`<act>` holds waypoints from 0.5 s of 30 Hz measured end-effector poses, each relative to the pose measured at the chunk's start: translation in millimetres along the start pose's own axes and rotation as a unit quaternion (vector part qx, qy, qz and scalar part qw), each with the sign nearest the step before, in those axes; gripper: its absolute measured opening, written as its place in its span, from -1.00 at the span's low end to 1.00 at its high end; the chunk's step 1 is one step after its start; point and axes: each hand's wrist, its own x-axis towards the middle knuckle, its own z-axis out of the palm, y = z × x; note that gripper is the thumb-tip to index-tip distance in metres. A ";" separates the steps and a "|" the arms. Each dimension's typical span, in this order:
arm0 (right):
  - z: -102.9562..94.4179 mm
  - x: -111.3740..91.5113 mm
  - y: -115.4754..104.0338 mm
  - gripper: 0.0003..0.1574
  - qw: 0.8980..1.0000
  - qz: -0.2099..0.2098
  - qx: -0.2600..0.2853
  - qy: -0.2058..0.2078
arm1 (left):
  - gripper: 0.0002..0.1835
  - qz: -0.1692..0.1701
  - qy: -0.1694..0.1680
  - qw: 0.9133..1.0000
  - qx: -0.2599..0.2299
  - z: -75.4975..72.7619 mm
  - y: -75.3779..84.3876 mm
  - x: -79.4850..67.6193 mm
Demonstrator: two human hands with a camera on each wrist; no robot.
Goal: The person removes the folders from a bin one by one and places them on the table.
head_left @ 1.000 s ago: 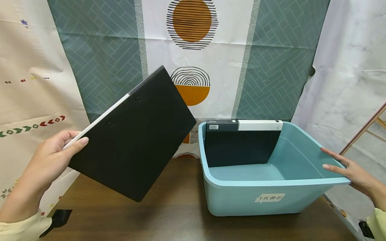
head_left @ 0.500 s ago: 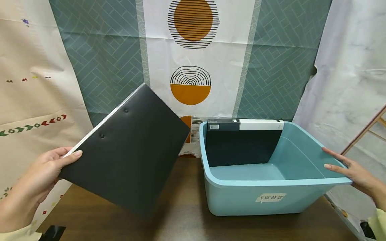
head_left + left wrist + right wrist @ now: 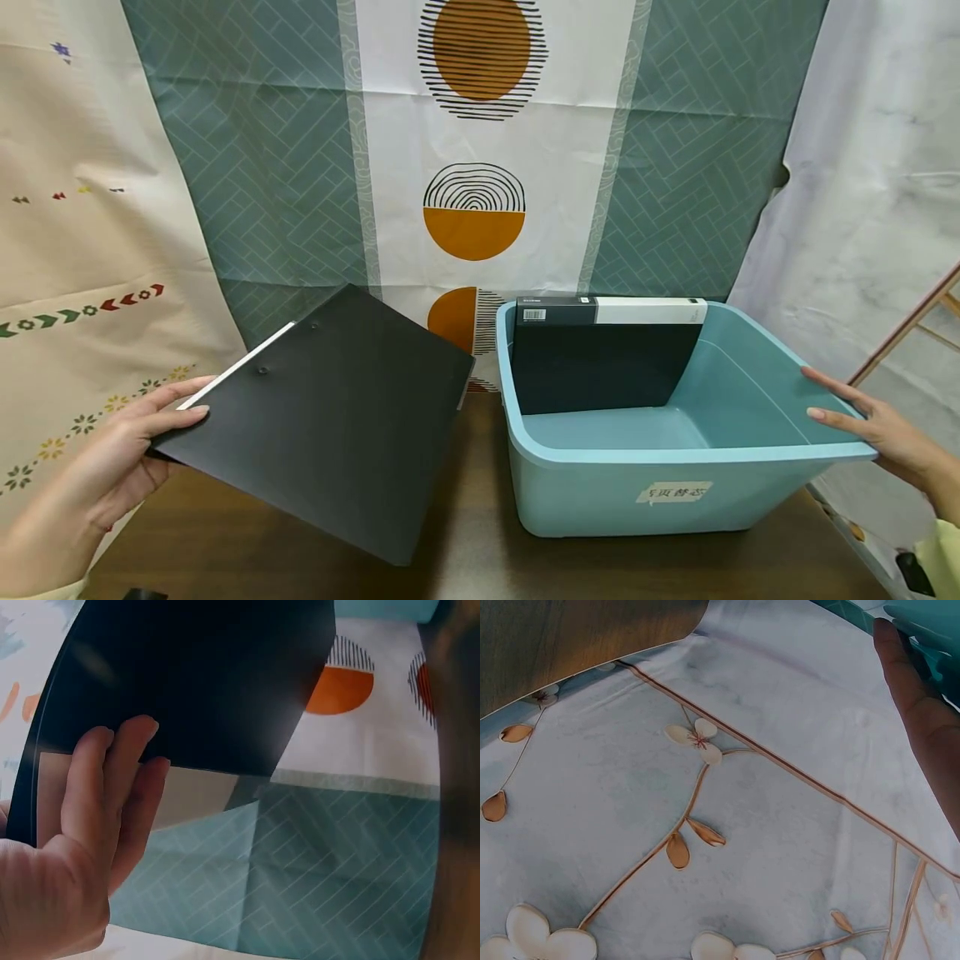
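My left hand [image 3: 123,446] holds a black binder [image 3: 330,417] by its lower left corner, thumb on the near face. The binder hangs tilted above the table; a white strip runs along its spine, with two small rivets beside it. In the left wrist view, several fingers [image 3: 90,795] lie across the binder's other side [image 3: 202,682]. My right hand [image 3: 877,425] rests on the right rim of a light blue plastic bin [image 3: 600,492], fingers extended. Inside that bin a second black binder [image 3: 600,367] leans at the back left, its grey-and-white spine facing up.
The brown wooden table [image 3: 285,558] lies under the bin and the held binder. Behind stands a patterned cloth backdrop [image 3: 262,167], with a marbled cloth [image 3: 862,208] at the right. A paper label [image 3: 675,492] is stuck on the bin's front.
My left hand has lowered the binder toward the table and tipped its upper end downward. The right hand has kept its place on the bin rim, and the bin has stayed still.
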 end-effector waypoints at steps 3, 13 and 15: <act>0.3 -0.3 -0.5 -0.16 1.000 -0.002 0.005 0.001 | -0.41 -0.005 -0.062 0.996 -0.065 1.9 -2.2 0.9; -0.3 -0.8 -3.2 -0.18 1.000 0.001 0.020 0.001 | -0.32 -0.088 -0.142 0.966 -0.199 8.7 -2.5 0.7; -0.5 -0.9 -3.7 -0.18 1.000 0.003 0.021 0.000 | -0.33 -0.091 -0.155 0.959 -0.219 10.2 -4.0 1.6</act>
